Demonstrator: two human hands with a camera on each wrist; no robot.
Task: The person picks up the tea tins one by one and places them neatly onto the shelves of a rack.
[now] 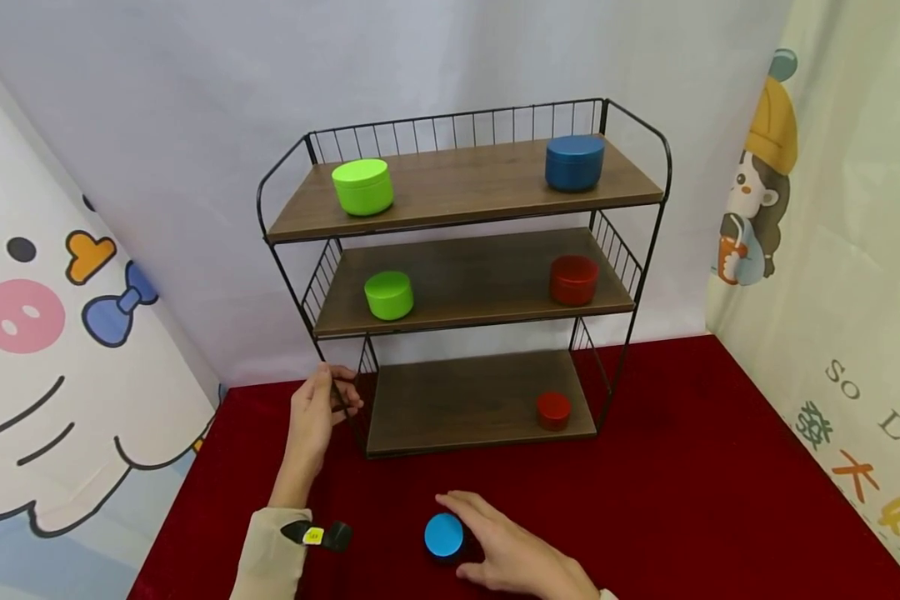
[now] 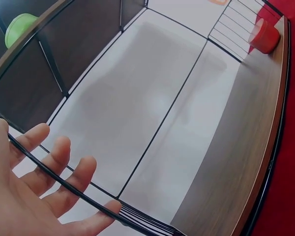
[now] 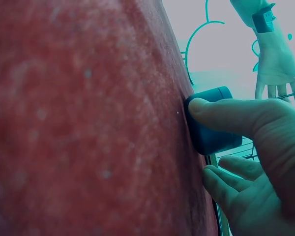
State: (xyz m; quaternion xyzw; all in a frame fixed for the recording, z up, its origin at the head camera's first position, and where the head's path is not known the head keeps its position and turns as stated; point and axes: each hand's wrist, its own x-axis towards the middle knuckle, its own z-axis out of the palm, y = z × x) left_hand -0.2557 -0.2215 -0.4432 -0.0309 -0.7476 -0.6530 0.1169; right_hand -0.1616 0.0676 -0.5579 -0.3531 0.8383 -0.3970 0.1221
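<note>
On the red cloth stands a small round blue tin with a flat lid. My right hand is just right of it, thumb and fingers spread apart about its side. In the right wrist view the thumb overlaps the tin, while the other fingers are held lower. My left hand is at the left front post of the black wire shelf rack. Seen from the left wrist, its loosely spread fingers lie behind the thin post, uncurled.
The rack's top board bears a green tin and a larger blue tin. Its middle board bears another green tin and a red tin. A small red tin sits at the bottom right. Printed curtains hang beside the table.
</note>
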